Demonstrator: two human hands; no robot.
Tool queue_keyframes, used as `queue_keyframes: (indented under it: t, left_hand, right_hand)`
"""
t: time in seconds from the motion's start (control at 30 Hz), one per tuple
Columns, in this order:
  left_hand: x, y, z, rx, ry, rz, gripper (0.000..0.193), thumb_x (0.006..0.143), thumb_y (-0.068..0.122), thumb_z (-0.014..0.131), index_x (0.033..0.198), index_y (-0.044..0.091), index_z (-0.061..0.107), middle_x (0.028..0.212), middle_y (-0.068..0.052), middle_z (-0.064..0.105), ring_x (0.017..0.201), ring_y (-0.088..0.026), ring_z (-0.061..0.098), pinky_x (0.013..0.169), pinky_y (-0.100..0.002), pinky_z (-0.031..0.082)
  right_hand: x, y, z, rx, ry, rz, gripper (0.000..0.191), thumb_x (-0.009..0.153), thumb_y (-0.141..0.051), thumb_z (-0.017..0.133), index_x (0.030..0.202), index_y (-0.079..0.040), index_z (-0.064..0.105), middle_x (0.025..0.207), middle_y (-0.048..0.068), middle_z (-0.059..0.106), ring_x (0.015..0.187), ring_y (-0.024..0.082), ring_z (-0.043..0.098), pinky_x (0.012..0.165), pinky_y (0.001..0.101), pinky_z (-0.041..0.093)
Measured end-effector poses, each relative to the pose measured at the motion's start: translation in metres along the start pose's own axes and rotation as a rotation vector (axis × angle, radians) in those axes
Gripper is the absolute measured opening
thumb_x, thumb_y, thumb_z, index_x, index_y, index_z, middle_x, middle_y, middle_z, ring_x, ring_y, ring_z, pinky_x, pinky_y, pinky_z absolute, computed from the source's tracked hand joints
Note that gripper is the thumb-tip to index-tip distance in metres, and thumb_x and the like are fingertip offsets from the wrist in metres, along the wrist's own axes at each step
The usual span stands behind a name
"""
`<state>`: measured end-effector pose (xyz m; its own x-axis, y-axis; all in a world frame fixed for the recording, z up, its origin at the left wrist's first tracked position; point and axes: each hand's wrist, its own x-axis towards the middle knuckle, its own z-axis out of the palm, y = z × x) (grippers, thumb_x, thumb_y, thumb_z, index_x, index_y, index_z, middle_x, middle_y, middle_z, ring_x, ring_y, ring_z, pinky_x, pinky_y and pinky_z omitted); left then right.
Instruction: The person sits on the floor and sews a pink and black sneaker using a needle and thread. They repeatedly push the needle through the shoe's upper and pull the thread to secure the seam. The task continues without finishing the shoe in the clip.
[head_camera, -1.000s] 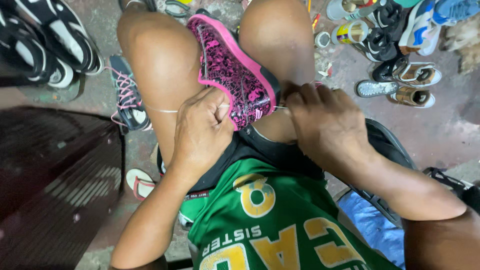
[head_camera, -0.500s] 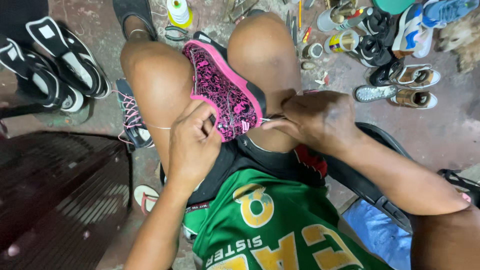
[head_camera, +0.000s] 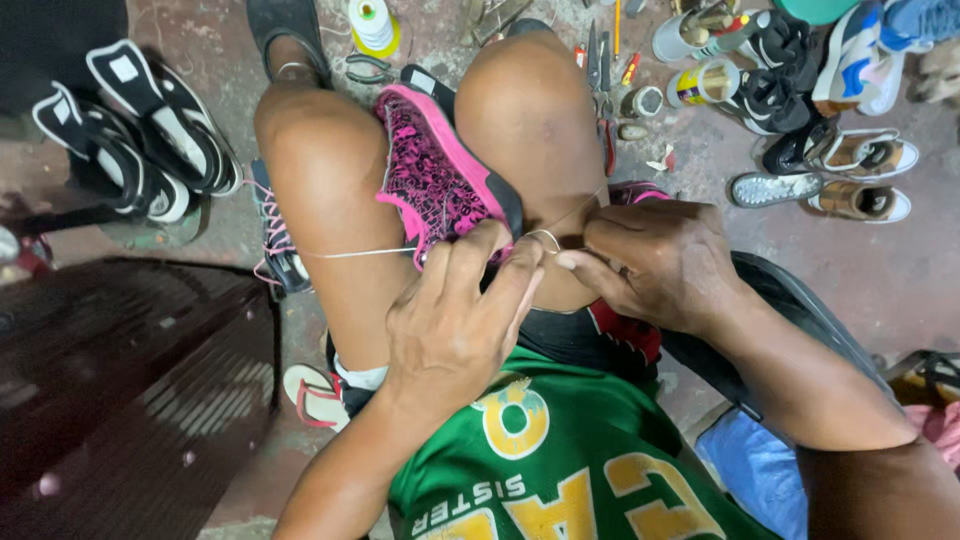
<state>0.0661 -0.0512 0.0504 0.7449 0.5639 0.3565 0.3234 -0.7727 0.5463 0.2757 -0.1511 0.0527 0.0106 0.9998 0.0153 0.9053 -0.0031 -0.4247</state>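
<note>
Fingers (head_camera: 505, 275) of the left hand (head_camera: 455, 325) curl shut on the heel end of the pink shoe (head_camera: 432, 180), thumb on top, pinching where the thread (head_camera: 360, 252) goes in. Right hand (head_camera: 655, 262) sits just beside it, fingers closed in a pinch on a small loop of that thread at the shoe's edge. Thread runs taut from the shoe leftward across the left thigh; a second strand slants up over the right knee.

Shoe is wedged sole-up between the person's bare knees, toe pointing away, heel toward the lap. Pink and black pattern, pink rim.

Person sits low, green jersey with yellow lettering, black shorts.

Floor around: thread spool (head_camera: 373, 22) with yellow base past the knees, pliers (head_camera: 368, 68) near it, scissors (head_camera: 594, 55) and small tools by the right knee, two cans (head_camera: 700, 82) further right. Black-and-white sneakers (head_camera: 140, 140) stacked at the person's left. Pile of mixed shoes at far right, brown pair (head_camera: 850, 178) nearest. Sandal (head_camera: 312, 395) under the left thigh. Dark corrugated sheet (head_camera: 130, 390) at the near left.
</note>
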Motion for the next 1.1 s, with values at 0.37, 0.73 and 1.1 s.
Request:
queue_keyframes:
  t: [0.37, 0.73, 1.1]
  left_hand:
    - [0.003, -0.017, 0.014, -0.486, -0.009, -0.134, 0.015, 0.101, 0.000, 0.065, 0.114, 0.006, 0.060, 0.103, -0.008, 0.064, 0.085, -0.022, 0.062, 0.077, -0.033, 0.052]
    - [0.006, -0.011, -0.011, -0.971, -0.340, -0.578, 0.040, 0.097, 0.003, 0.050, 0.136, 0.007, 0.057, 0.105, -0.005, 0.074, 0.071, -0.011, 0.068, 0.067, -0.026, 0.059]
    - [0.000, -0.007, 0.009, -0.498, -0.225, -0.335, 0.091, 0.077, 0.029, 0.092, 0.151, 0.009, 0.042, 0.121, -0.010, 0.064, 0.075, -0.016, 0.062, 0.068, -0.031, 0.057]
  right_hand:
    - [0.008, 0.005, 0.022, 0.261, 0.226, -0.259, 0.044, 0.080, -0.044, 0.082, 0.086, -0.004, 0.064, 0.083, 0.013, 0.063, 0.070, 0.027, 0.066, 0.063, 0.0368, 0.053]
    - [-0.020, -0.004, -0.016, 0.888, -0.132, 0.359, 0.008, 0.091, -0.010, 0.075, 0.087, -0.006, 0.070, 0.070, 0.000, 0.066, 0.059, 0.005, 0.060, 0.054, 0.0237, 0.045]
    - [0.007, 0.011, 0.000, 0.086, 0.181, -0.157, 0.017, 0.093, -0.010, 0.074, 0.108, -0.004, 0.068, 0.101, 0.011, 0.067, 0.081, 0.031, 0.069, 0.068, 0.0393, 0.056]
